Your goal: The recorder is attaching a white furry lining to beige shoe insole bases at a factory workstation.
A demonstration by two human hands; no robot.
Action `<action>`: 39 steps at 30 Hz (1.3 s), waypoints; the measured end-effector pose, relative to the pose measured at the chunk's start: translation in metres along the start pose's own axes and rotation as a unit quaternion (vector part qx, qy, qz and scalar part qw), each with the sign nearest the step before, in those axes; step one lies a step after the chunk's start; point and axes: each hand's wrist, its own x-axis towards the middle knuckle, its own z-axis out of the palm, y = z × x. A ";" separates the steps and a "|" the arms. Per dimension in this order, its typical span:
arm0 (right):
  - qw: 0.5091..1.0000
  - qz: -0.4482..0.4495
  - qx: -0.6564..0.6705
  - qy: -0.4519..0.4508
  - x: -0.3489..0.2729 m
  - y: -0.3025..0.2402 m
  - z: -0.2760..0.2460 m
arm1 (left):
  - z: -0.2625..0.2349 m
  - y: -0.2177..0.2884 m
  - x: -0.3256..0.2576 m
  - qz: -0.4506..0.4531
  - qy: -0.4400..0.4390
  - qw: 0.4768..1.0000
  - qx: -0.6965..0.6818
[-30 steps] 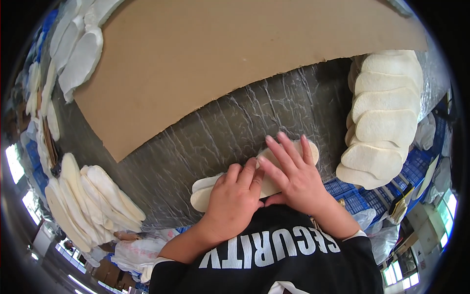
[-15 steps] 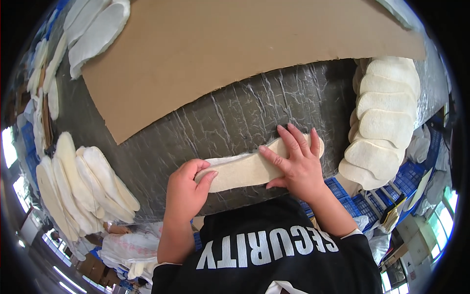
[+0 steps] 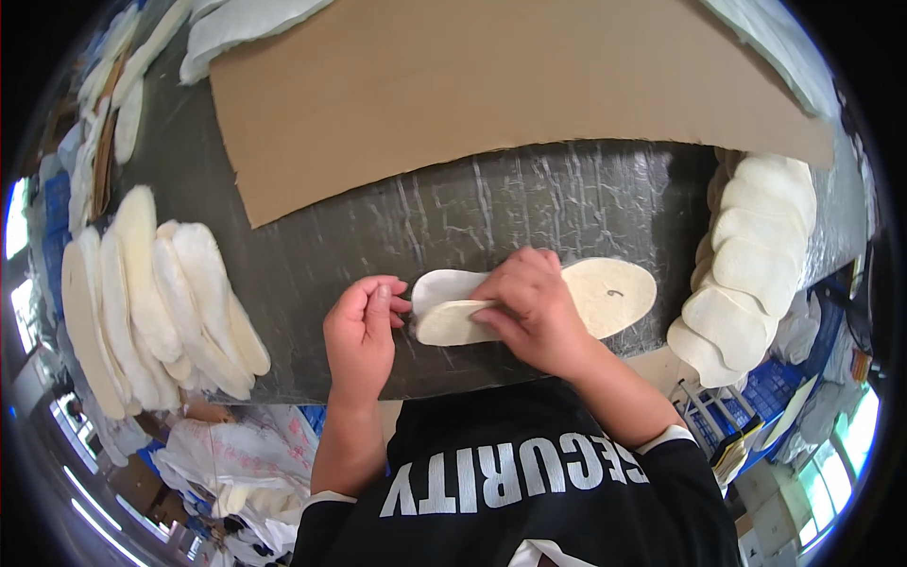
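A cream insole [image 3: 612,295] lies lengthwise on the dark table in front of me, its wide end to the right bearing a small dark mark. At its left end a white fleecy layer [image 3: 444,285] shows behind a raised cream layer [image 3: 452,326]. My right hand [image 3: 537,307] is closed over the middle, thumb and fingers pinching the insole; the exact grip is partly hidden under the knuckles. Just off the left end, my left hand [image 3: 364,326] has loosely bent fingers with nothing visible in them, the fingertips close to the insole's edge.
Fleecy insoles [image 3: 156,298] lie in an overlapping row at the left. More cream insoles [image 3: 746,255] are fanned in a stack at the right. A large cardboard sheet [image 3: 510,85] covers the table's far part. White padding [image 3: 250,28] rests on its far left corner.
My right hand has gone from lying spread on the insole to pinching its middle. My left hand has come off the left end. The insole's layers now stand apart there.
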 end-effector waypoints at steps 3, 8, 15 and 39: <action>0.998 0.022 0.051 0.018 -0.002 0.000 -0.003 | -0.012 -0.012 -0.004 -0.078 -0.024 0.997 -0.003; 0.997 0.030 0.074 0.002 -0.002 0.001 -0.003 | -0.005 -0.015 -0.004 -0.137 -0.104 0.984 -0.042; 0.992 0.094 0.073 0.028 0.001 -0.007 0.004 | -0.004 -0.024 -0.008 -0.086 -0.124 0.984 -0.094; 0.984 0.141 0.087 0.058 -0.005 -0.001 0.012 | 0.000 -0.006 -0.023 -0.007 -0.122 0.982 -0.142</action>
